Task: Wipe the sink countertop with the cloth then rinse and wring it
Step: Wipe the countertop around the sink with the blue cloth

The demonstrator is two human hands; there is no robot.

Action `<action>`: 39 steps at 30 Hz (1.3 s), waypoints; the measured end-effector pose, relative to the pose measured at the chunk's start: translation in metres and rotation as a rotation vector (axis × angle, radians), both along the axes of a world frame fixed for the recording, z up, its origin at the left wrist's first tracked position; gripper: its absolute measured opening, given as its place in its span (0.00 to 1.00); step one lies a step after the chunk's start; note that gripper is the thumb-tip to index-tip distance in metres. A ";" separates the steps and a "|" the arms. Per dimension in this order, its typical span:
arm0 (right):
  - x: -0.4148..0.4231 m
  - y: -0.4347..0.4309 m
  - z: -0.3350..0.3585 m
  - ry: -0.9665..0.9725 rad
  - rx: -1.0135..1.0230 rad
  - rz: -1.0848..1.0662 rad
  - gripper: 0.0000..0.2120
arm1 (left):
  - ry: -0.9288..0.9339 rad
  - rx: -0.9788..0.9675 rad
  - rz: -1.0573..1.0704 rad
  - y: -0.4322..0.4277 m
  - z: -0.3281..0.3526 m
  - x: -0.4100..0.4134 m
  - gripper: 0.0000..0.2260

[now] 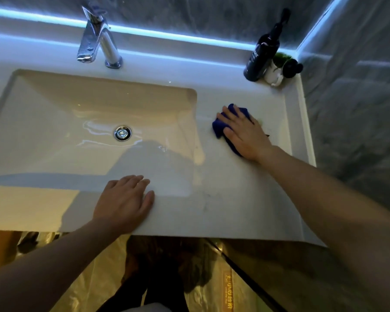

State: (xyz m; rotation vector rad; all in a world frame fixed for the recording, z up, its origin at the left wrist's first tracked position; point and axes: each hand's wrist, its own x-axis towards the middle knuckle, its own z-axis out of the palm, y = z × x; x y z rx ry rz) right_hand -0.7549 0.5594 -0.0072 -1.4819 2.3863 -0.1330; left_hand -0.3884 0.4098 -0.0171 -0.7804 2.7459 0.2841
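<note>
The left hand (pixel 124 199) lies flat on the front edge of the counter (pixel 223 199), just in front of the near rim of the basin (pixel 54 97). Its fingers are straight and close together, and it holds nothing. The basin is white and rectangular and takes up the left and middle of the counter. A round chrome drain (pixel 122 133) sits in its floor, with a wet glint around it. At the back edge, behind the basin, stands a chrome tap (pixel 99 39), its spout reaching out over the basin.

To the right of the basin, a blue cloth (pixel 218 129) lies bunched on the flat stretch of counter between the basin's right rim and the raised right edge. The right hand (pixel 243 131) presses down on it, palm flat, fingers straight and spread, not curled round it. Blue shows past the fingertips, by the thumb and under the heel of the palm.

In the back right corner a dark bottle (pixel 260 57) stands upright, and just beside it, tighter into the corner, is a small white pot (pixel 274 75) with some green in it and a black round-eared shape
</note>
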 end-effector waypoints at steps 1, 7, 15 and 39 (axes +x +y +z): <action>0.010 0.009 0.000 -0.008 0.004 0.008 0.31 | 0.004 0.001 -0.004 0.001 0.001 0.000 0.27; 0.087 0.056 -0.005 0.000 0.020 0.034 0.30 | 0.026 0.006 -0.012 0.000 0.003 0.000 0.28; 0.198 0.091 -0.008 0.003 -0.024 -0.029 0.29 | 0.010 -0.018 -0.111 0.003 0.005 0.006 0.23; 0.087 0.106 0.031 -0.220 -0.455 -0.794 0.19 | 0.057 -0.045 -0.092 0.003 0.001 0.007 0.21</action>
